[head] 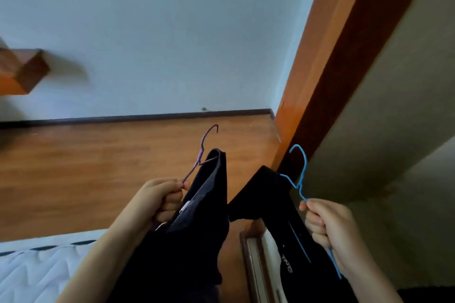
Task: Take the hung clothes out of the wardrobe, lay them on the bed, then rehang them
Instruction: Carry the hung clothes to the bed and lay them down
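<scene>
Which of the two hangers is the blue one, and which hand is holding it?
The blue hanger is in the right hand, beside the wardrobe, carrying a dark garment. The other hanger, in the left hand, is purple.

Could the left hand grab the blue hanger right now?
Probably not. The left hand is already closed around the purple hanger with its dark garment, and the blue hanger is in the right hand.

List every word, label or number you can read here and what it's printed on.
Pale print on the dark garment on the blue hanger, held by the right hand: too blurred to read.
Small pale tag on the dark garment in the left hand: no legible text.
Nothing else carries text.
</scene>
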The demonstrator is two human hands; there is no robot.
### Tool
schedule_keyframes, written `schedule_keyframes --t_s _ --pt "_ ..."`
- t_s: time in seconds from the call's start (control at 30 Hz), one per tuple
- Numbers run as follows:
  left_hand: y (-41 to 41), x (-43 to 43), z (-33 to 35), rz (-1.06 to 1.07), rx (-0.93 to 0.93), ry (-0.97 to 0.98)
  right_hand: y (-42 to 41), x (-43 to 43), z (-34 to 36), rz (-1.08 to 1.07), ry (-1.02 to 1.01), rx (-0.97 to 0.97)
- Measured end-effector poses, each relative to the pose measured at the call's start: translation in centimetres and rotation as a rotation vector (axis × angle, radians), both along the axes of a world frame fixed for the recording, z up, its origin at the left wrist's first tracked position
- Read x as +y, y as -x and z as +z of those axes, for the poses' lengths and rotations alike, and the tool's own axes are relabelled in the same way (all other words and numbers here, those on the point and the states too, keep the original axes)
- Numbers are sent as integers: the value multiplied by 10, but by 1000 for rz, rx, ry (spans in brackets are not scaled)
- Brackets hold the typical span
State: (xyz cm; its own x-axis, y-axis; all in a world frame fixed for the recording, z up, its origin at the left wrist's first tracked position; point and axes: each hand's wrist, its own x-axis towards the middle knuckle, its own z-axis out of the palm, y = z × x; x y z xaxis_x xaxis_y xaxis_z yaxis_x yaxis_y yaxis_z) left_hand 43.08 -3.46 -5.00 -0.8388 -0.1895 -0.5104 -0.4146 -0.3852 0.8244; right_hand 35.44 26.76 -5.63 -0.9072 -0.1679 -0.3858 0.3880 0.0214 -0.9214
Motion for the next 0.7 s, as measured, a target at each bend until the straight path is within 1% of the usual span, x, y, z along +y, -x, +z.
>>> schedule_keyframes --t_s 0.1,0.3,0.37,0.5,0.7 --pt "-7 -34 -12 127 5 62 26 -47 -14 77 8 16" --pt "4 -97 -49 337 25 79 99 -142 -31 137 39 76" --pt "18 -119 -56 402 36 83 129 -170 -35 134 48 88" --pt "60 -172 -57 505 50 156 191 -228 -34 117 51 104" --pt "125 -243 -55 604 73 189 291 -311 -31 104 87 112"
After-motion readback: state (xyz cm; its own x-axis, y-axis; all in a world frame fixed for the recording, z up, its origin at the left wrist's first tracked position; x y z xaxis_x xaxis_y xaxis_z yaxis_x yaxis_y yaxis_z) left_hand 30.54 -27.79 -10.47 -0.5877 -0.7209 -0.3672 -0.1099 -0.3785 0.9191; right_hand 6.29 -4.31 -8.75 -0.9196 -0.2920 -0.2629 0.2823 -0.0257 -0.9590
